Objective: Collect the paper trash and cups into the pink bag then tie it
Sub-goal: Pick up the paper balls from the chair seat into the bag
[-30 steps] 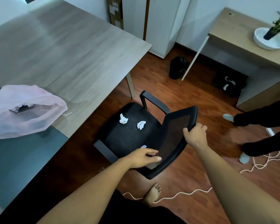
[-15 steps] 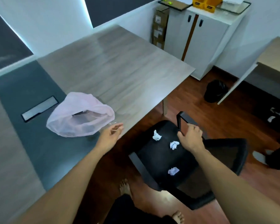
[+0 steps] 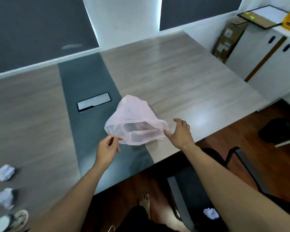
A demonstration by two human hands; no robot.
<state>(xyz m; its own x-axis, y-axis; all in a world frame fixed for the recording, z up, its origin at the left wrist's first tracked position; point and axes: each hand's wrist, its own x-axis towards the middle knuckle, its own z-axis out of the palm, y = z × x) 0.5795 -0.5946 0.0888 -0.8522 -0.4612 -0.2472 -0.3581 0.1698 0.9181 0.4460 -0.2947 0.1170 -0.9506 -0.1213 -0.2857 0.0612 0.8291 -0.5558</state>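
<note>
The thin pink bag (image 3: 134, 114) lies on the table (image 3: 174, 84) with its mouth facing me and something dark inside. My left hand (image 3: 107, 148) pinches the bag's lower left rim between thumb and forefinger. With fingers spread, my right hand (image 3: 180, 133) touches the right rim with its thumb. Two crumpled white papers (image 3: 4, 172) (image 3: 3, 197) and a paper cup (image 3: 8, 221) lie blurred at the table's left edge. Another crumpled paper (image 3: 211, 213) rests on the black chair (image 3: 196, 186) below my right arm.
A dark strip with a rectangular cable hatch (image 3: 94, 102) runs down the table's middle. A white cabinet (image 3: 274, 64) and a cardboard box (image 3: 228, 42) stand at the right, with a black bin (image 3: 278, 131) on the wooden floor. My bare foot (image 3: 145, 203) is under the table's edge.
My view swung from the chair up to the table. My right hand left the chair and reached the bag's right rim; my left hand closed on the bag's left rim.
</note>
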